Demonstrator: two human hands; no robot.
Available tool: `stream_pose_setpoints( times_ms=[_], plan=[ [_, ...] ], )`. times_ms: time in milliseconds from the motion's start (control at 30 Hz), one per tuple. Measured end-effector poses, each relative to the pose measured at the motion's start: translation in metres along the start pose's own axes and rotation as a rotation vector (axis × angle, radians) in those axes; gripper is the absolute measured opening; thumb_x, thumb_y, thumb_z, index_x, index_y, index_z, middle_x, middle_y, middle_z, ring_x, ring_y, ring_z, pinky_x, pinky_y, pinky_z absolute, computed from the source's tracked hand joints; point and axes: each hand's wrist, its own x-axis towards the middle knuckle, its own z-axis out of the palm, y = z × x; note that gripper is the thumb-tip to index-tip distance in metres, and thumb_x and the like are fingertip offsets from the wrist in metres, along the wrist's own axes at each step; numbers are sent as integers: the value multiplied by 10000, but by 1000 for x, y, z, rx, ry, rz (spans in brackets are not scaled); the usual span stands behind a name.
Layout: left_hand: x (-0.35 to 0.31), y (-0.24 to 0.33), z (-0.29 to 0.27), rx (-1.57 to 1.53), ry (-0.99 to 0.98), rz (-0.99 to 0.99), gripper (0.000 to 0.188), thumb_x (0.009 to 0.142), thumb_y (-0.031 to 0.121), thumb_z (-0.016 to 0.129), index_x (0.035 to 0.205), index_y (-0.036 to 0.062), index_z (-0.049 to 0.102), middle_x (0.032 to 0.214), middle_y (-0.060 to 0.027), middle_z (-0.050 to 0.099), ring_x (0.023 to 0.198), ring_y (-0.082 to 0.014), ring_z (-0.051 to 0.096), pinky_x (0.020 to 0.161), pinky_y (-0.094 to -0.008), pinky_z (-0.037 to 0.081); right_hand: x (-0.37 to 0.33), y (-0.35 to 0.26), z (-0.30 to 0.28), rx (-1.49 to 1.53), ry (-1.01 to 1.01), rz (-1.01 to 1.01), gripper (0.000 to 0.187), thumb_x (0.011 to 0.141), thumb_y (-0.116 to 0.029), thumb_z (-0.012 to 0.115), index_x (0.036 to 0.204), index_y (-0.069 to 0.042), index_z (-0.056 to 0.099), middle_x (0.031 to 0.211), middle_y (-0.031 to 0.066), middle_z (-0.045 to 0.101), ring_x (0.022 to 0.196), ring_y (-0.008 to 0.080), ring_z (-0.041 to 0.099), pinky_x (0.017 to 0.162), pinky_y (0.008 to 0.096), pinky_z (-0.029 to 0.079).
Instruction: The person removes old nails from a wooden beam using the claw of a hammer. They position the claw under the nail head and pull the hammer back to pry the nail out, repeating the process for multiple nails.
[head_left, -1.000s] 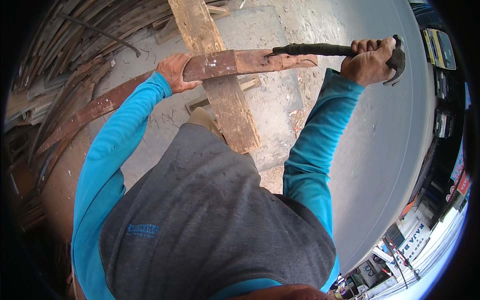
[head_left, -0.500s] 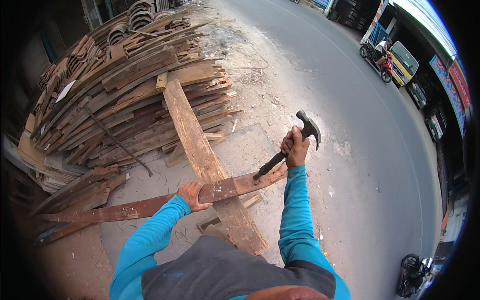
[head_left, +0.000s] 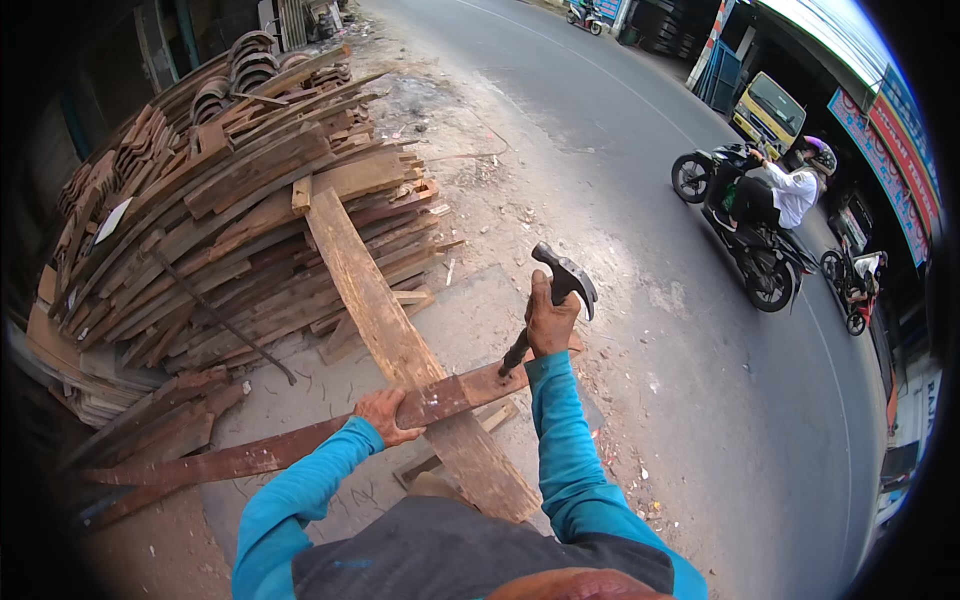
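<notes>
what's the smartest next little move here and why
Probably tilt the hammer gently with the right hand: it grips the tool near the head, the handle's lower end looks set on the beam, and the left hand already steadies that beam where it crosses the plank. Whether the handle catches a nail is too small to tell.

The claw hammer (head_left: pixel 566 279) looks dark grey, perhaps black at the handle (head_left: pixel 515 355), the reddish-brown plank (head_left: pixel 436 401) pale-flecked, the sleeves (head_left: pixel 566 435) turquoise.
</notes>
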Motion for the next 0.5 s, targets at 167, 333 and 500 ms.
stream_pose_setpoints(
  times_ms=[167, 333, 500],
  plan=[
    [5, -4, 6, -20, 41, 68, 828, 692, 618, 818, 1227, 47, 550, 1118, -175, 627, 1070, -364, 628, 937, -483, 510, -51, -33, 31, -20, -89, -224, 132, 958, -122, 715, 977, 8, 707, 741, 45, 666, 703, 69, 539, 641, 305, 476],
    [0, -9, 9, 9, 85, 69, 821, 696, 616, 816, 1226, 46, 556, 1114, -175, 631, 1060, -362, 633, 935, -482, 511, -63, -28, 34, -27, -193, -238, 200, 924, -80, 714, 813, -12, 562, 608, 58, 491, 590, 84, 433, 523, 314, 406],
    [7, 4, 5, -4, 48, 6, 810, 683, 580, 839, 1239, 62, 559, 1122, -172, 640, 1038, -365, 657, 921, -486, 517, -26, -52, 5, -104, -262, -93, 218, 988, -206, 705, 972, 9, 670, 641, 55, 522, 622, 83, 453, 534, 304, 407]
  ],
)
